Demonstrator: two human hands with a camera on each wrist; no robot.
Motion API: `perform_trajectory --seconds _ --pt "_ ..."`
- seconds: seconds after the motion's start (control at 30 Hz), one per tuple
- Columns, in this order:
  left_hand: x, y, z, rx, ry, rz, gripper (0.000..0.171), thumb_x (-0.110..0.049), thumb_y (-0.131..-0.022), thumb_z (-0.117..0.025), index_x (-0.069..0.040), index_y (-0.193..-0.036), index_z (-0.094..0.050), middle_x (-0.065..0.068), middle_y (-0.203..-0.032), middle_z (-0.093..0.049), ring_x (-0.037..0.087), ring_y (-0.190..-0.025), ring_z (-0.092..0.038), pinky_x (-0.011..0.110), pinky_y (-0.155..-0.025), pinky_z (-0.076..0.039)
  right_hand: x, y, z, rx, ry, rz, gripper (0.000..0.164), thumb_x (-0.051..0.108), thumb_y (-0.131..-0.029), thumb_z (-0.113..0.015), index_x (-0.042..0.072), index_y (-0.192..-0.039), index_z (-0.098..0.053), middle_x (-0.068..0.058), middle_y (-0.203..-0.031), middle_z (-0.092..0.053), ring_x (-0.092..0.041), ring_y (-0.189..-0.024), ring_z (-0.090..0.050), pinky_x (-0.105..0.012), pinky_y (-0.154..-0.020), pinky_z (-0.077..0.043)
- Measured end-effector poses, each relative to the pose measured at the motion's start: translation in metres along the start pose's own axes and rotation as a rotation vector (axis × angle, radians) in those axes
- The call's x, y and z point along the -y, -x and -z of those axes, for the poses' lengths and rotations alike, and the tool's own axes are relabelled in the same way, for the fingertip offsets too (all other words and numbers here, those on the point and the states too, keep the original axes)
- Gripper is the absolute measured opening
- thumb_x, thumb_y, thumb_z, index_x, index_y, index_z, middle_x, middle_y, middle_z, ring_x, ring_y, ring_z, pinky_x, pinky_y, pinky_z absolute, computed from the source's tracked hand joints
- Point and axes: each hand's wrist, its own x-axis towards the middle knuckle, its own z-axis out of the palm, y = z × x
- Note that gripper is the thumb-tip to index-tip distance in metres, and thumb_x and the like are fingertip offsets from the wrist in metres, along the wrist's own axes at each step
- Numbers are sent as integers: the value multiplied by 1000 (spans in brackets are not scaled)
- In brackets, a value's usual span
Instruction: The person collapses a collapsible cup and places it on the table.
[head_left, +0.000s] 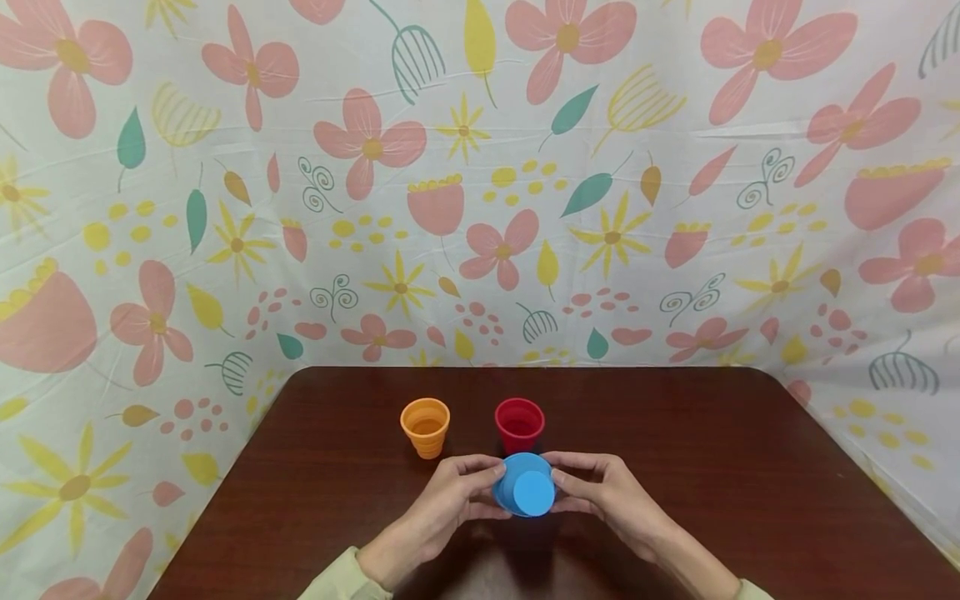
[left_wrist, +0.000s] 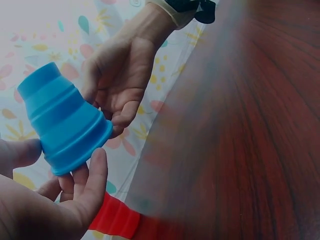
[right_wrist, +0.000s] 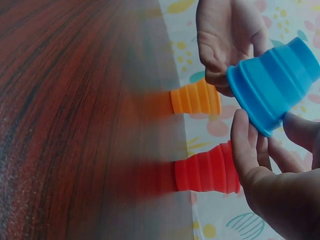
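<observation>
A blue collapsible cup [head_left: 533, 492] is held above the table, its flat base turned toward the head camera and its wide rim facing away. My left hand [head_left: 459, 498] pinches its left side between thumb and fingers. On the opposite side, my right hand [head_left: 611, 498] grips it in the same way. Both wrist views show the stepped wall of the blue cup [left_wrist: 62, 117], with fingertips along the rim. Just beyond it, a red collapsible cup [head_left: 519, 421] stands upright, its lower part partly covered by the blue one.
An orange collapsible cup [head_left: 425, 427] stands upright to the left of the red one. All are on or over a dark brown wooden table [head_left: 660, 425]. A flower-patterned cloth [head_left: 480, 183] hangs behind the table and along its sides.
</observation>
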Motion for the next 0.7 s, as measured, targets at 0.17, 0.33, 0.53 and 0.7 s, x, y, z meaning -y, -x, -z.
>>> perform_trajectory --seconds 0.17,0.33,0.53,0.7 --pt "-1 -1 -1 -1 -14 -11 38 -23 -102 -70 6 -126 -68 14 -108 -73 22 -85 -73 44 -83 -64 1 0 -2 -2 0 -14 49 17 -108 -61 -12 -147 -51 -20 -135 -66 -31 -106 -74 -43 -96 -58" --pt "-1 -1 -3 -17 -36 -16 35 -21 -101 -72 6 -123 -68 15 -106 -71 21 -79 -72 41 -78 -64 2 0 -3 -2 -2 -14 48 16 -107 -63 -13 -146 -53 -20 -133 -67 -30 -103 -75 -43 -96 -58" --pt "-3 -3 -5 -24 -63 -30 32 -17 -100 -73 7 -121 -69 17 -107 -70 21 -75 -72 40 -75 -65 5 -1 -3 -2 0 1 46 15 -107 -64 -13 -143 -56 -19 -130 -69 -28 -101 -76 -42 -95 -59" --pt "-2 -3 -4 1 -34 -14 33 -19 -101 -71 6 -122 -67 17 -105 -72 21 -76 -72 42 -77 -65 4 -1 -2 23 -33 -19 49 17 -109 -59 -13 -147 -51 -18 -133 -67 -28 -105 -74 -42 -98 -58"
